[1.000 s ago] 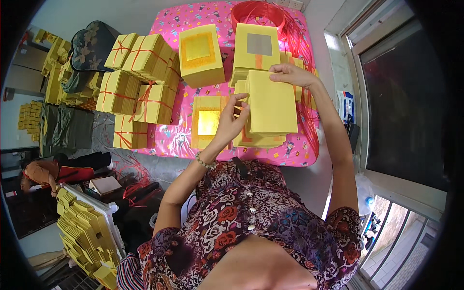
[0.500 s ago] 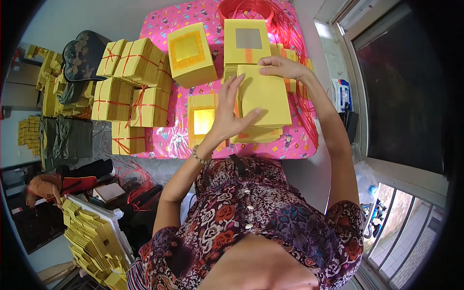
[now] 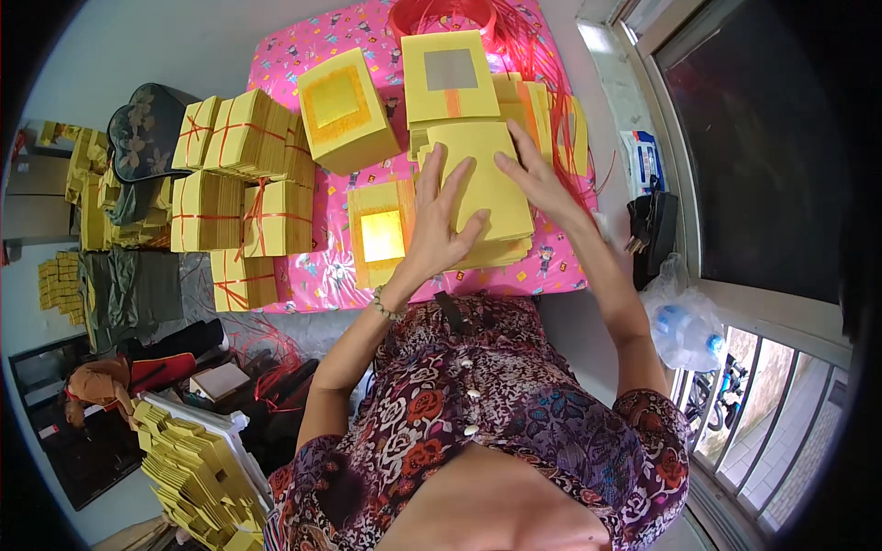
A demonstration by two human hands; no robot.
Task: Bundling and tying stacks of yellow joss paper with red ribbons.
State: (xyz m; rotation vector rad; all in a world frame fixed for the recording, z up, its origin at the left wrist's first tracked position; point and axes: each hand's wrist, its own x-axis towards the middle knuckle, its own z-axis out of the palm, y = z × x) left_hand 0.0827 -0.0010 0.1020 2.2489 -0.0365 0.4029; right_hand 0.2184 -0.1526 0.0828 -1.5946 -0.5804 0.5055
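Yellow paper stack [image 3: 487, 188] now lies flat under both my palms.
A second ago I held it tilted up; I have laid it down near the front edge of the pink cloth [image 3: 312, 275]. My left hand [image 3: 441, 225] and right hand [image 3: 533, 174] press on it with open fingers, grasping nothing. Beyond sit a gold-printed stack [image 3: 344, 110], a silver-printed one [image 3: 450, 78] and red string [image 3: 441, 14].

Both hands lie flat, fingers spread, on a yellow paper stack [image 3: 487, 188] on the pink cloth [image 3: 312, 275]: left hand [image 3: 439, 230] at its near-left edge, right hand [image 3: 533, 174] at its right edge. Tied bundles [image 3: 243, 184] lie left of the stack.
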